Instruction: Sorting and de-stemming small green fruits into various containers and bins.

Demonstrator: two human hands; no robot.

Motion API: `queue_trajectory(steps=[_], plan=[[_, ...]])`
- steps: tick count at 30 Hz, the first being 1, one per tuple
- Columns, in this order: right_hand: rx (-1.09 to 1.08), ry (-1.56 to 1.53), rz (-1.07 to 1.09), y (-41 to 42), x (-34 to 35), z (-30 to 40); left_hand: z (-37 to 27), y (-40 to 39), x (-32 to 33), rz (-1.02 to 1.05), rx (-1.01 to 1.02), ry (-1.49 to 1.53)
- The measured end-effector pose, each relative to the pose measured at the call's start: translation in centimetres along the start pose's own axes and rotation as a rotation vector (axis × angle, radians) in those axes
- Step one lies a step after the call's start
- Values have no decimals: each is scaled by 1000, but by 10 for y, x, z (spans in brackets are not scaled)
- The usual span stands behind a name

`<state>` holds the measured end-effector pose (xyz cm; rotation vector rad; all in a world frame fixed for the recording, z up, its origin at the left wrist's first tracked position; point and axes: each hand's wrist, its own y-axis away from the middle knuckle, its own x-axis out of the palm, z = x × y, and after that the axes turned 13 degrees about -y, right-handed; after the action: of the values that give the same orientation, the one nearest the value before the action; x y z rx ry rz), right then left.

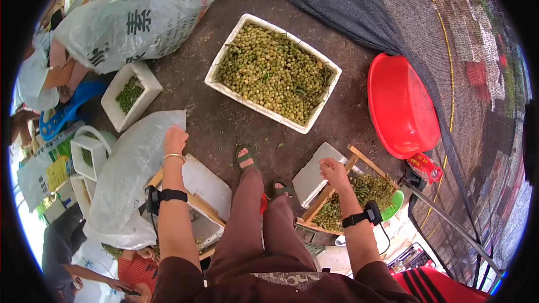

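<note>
My left hand point(175, 139), fingers curled, is over the upper end of a full, pale plastic sack point(139, 164); whether it grips the plastic I cannot tell. Over the inner edge of a wood-framed tray point(322, 203) hangs my right hand point(332, 171), thumb and fingertips close together; whether anything small is between them is unclear. Stemmed, small round green fruits point(362, 198) fill part of that tray. Beyond my feet a white foam box point(257, 108) on the dark floor holds a heap of small yellow-green round fruits point(269, 75).
A red plastic basin point(402, 105) leans by dark netting point(353, 8) at right. Left are a large printed sack point(168, 25), a foam box with green fruits point(147, 88) and a blue plastic chair point(69, 111). Several people point(137, 273) are at the left edge.
</note>
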<state>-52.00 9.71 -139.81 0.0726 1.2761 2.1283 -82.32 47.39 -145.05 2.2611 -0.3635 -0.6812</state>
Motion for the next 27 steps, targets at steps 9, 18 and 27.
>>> queue_trajectory(steps=[9, 18, 27], plan=[[96, -603, -173, -204, -65, -24, -34, -157, 104, -380, 323, -58], [-263, -912, -56, -521, -103, -15, -9, -314, 231, -35, 274, -108], [-58, -1273, 190, -616, -66, -25, 22, -364, 243, -77, 63, -163]])
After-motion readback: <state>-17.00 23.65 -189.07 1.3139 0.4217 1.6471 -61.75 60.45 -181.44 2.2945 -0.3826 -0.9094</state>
